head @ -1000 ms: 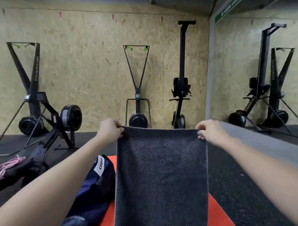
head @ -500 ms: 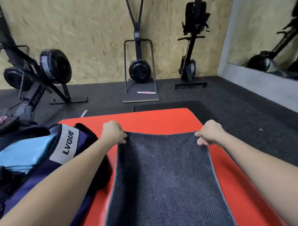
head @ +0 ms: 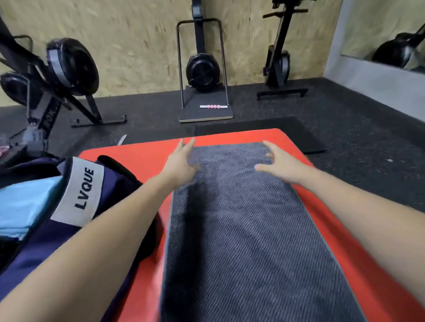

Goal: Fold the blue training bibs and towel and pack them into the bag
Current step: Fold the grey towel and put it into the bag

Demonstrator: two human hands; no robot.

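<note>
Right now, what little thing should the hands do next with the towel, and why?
Probably pinch the towel's far corners and fold them toward the near end. The towel lies flat on the red mat, and the left hand and right hand hover open by that edge, holding nothing.

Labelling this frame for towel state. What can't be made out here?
- Towel: near end cut off by the head view's bottom edge; full length unknown.
- Left hand and right hand: motion-blurred; contact with the towel unclear.
- Bag: cut off at the left edge, partly behind the left forearm; only something light blue shows inside.
</note>
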